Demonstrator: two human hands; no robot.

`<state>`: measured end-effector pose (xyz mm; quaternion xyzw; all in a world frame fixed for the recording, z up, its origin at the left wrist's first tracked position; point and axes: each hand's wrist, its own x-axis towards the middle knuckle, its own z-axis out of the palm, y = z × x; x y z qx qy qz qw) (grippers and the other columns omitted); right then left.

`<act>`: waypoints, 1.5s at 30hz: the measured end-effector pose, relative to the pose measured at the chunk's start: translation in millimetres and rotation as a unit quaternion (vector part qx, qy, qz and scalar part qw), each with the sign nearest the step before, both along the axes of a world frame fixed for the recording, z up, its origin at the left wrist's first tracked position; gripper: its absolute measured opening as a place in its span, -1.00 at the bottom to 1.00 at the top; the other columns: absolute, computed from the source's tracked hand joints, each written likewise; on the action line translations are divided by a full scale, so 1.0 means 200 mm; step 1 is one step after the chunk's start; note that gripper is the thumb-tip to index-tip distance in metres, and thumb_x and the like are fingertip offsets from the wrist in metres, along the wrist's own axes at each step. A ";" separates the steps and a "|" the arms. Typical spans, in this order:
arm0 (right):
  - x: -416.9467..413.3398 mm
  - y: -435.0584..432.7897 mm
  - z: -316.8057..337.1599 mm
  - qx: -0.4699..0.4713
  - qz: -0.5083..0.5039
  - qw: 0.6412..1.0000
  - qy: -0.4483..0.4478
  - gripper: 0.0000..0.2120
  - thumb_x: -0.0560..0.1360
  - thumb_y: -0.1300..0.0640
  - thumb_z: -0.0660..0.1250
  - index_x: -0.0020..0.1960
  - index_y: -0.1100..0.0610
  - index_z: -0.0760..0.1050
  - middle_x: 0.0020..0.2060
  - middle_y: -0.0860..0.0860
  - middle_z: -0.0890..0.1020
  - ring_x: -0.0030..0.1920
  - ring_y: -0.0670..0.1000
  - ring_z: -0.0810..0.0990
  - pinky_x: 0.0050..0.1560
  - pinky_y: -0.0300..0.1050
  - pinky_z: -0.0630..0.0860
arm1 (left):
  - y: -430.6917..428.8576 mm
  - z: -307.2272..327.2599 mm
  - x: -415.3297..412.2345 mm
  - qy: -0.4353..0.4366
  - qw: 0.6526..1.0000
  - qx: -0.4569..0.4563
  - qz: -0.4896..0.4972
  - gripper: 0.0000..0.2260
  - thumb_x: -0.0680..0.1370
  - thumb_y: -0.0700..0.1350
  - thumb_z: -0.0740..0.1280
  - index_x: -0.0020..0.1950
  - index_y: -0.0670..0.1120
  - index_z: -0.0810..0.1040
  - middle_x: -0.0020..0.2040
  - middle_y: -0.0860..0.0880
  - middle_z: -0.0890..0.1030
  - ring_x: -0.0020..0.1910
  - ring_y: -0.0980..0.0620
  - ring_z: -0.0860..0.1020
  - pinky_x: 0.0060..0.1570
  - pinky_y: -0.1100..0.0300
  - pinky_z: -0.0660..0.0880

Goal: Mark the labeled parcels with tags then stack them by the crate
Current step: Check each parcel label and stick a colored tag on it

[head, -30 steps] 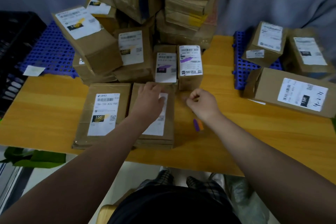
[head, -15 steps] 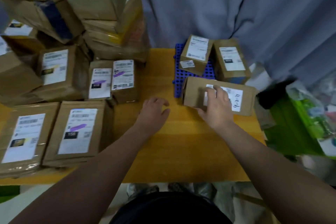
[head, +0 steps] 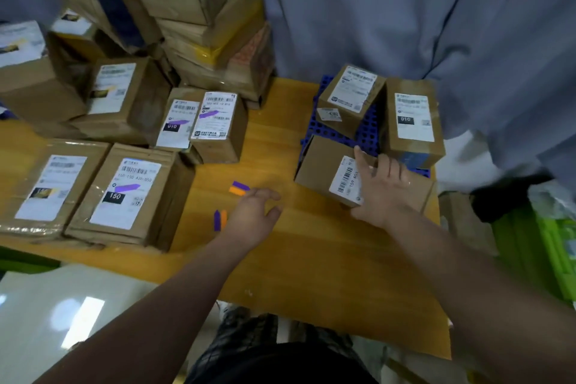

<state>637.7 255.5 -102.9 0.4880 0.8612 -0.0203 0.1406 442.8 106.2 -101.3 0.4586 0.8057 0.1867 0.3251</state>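
My right hand [head: 381, 188] lies flat with spread fingers on the white label of a long brown parcel [head: 321, 170] at the right of the wooden table [head: 299, 252]. My left hand [head: 252, 215] hovers over the table's middle, fingers loosely curled, holding nothing. Small purple and orange tags [head: 238, 188] lie just beyond it, and another pair of tags [head: 219, 220] sits at its left. A flat parcel with a purple tag and "150" [head: 124, 193] lies at the left. Two upright small parcels [head: 199, 123] behind it also bear purple tags.
A blue plastic grid mat [head: 366, 131] at the right back carries two more labelled boxes [head: 350, 97] [head: 411, 121]. A tall heap of cardboard boxes [head: 199, 25] fills the back left. Grey curtain [head: 405, 9] hangs behind. Green bags [head: 542, 246] sit off the table's right edge.
The view has swung right. My right hand went from the table's middle onto the long parcel's label. My left hand left the flat parcel, now tagged purple, and moved over the table.
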 end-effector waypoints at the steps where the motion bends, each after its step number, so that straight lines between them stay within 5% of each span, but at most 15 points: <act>1: -0.03 -0.03 0.02 0.001 0.005 1.000 0.025 0.26 0.22 -0.35 0.41 0.49 -0.01 -0.45 0.40 0.25 0.11 0.40 0.25 0.11 0.43 0.14 0.00 | -0.02 0.01 0.00 -0.031 0.999 0.007 0.027 -0.68 0.60 -0.02 0.26 0.32 -0.08 0.45 0.35 -0.07 0.43 0.30 -0.05 0.41 0.16 0.18 0.36; 8: -0.39 -0.37 0.20 -0.051 -0.043 0.961 0.270 0.28 0.15 -0.51 0.35 0.52 -0.02 -0.35 0.33 0.14 0.21 0.32 0.17 0.23 0.31 0.09 0.23 | -0.06 0.22 -0.07 -0.364 0.895 0.088 0.243 -0.10 0.34 0.30 0.38 0.55 0.15 0.00 0.43 0.03 0.38 0.37 -0.02 0.38 0.33 0.00 0.35; 14: -0.56 -0.43 0.31 -0.175 -0.022 0.845 0.506 -0.18 0.38 -0.14 0.46 0.47 0.00 0.11 0.19 -0.10 0.29 0.22 -0.13 0.30 0.27 -0.09 0.38 | -0.08 0.35 -0.39 -0.383 0.861 0.200 0.268 -0.43 0.45 0.04 0.42 0.43 0.10 0.35 0.08 -0.03 0.66 0.03 0.00 0.64 0.00 0.05 0.55; 19: -0.69 -0.43 0.37 -0.308 -0.105 0.690 0.647 -0.34 0.39 -0.04 0.48 0.36 -0.05 0.20 0.24 -0.01 0.46 0.24 -0.04 0.49 0.16 0.00 0.55 | -0.12 0.45 -0.54 -0.382 0.869 0.230 0.213 -0.64 0.52 0.00 0.34 0.31 0.07 0.45 -0.14 0.10 0.69 -0.03 0.05 0.63 -0.05 0.12 0.53; 22: -0.75 -0.46 0.40 -0.333 -0.130 0.641 0.679 -0.49 0.45 0.10 0.44 0.31 -0.05 0.28 0.13 -0.03 0.54 0.15 -0.04 0.57 0.01 -0.11 0.60 | -0.14 0.46 -0.61 -0.385 0.869 0.233 0.207 -0.62 0.52 0.02 0.33 0.34 0.09 0.43 -0.14 0.12 0.67 0.00 0.03 0.60 -0.08 0.15 0.48; 32: -0.82 -0.48 0.40 -0.330 -0.164 0.625 0.688 -0.65 0.50 0.17 0.35 0.20 -0.10 0.36 0.14 -0.02 0.53 0.10 0.04 0.60 -0.02 -0.05 0.60 | -0.12 0.45 -0.68 -0.403 0.871 0.220 0.175 -0.47 0.44 0.10 0.38 0.39 0.11 0.39 0.06 0.04 0.64 0.10 0.00 0.59 0.05 0.03 0.53; 37: -0.75 -0.50 0.29 -0.354 -0.234 0.634 0.646 -0.36 0.35 -0.01 0.46 0.35 -0.02 0.28 0.16 0.05 0.55 -0.05 0.03 0.68 -0.12 -0.04 0.62 | -0.12 0.39 -0.60 -0.407 0.891 0.144 0.142 -0.40 0.43 0.21 0.39 0.41 0.04 0.36 0.16 0.04 0.62 0.10 0.08 0.59 0.15 0.10 0.53; 39: -0.71 -0.52 0.23 -0.340 -0.273 0.650 0.622 -0.41 0.41 0.00 0.45 0.35 -0.02 0.28 0.12 0.02 0.55 -0.05 0.02 0.67 -0.15 -0.08 0.61 | -0.13 0.36 -0.55 -0.353 0.922 0.103 0.119 -0.58 0.58 0.17 0.22 0.37 0.01 0.36 0.17 0.13 0.54 0.08 0.21 0.49 0.07 0.35 0.43; 42: -0.63 -0.56 0.08 -0.301 -0.340 0.677 0.580 -0.50 0.45 0.03 0.44 0.30 -0.01 0.30 0.03 -0.06 0.57 -0.06 -0.04 0.63 -0.15 -0.14 0.56 | -0.16 0.22 -0.54 -0.219 0.970 0.048 0.092 -0.58 0.65 0.10 0.08 0.44 -0.05 0.33 0.30 0.01 0.48 0.16 0.12 0.43 0.05 0.29 0.28; 45: -0.53 -0.60 -0.05 -0.289 -0.374 0.693 0.544 -0.53 0.44 0.04 0.45 0.27 0.02 0.34 -0.03 -0.06 0.60 -0.09 -0.09 0.60 -0.19 -0.21 0.49 | -0.20 0.04 -0.59 -0.125 0.990 -0.022 0.063 -0.60 0.64 0.01 0.17 0.44 -0.11 0.33 0.08 -0.01 0.53 -0.13 0.19 0.47 -0.17 0.32 0.39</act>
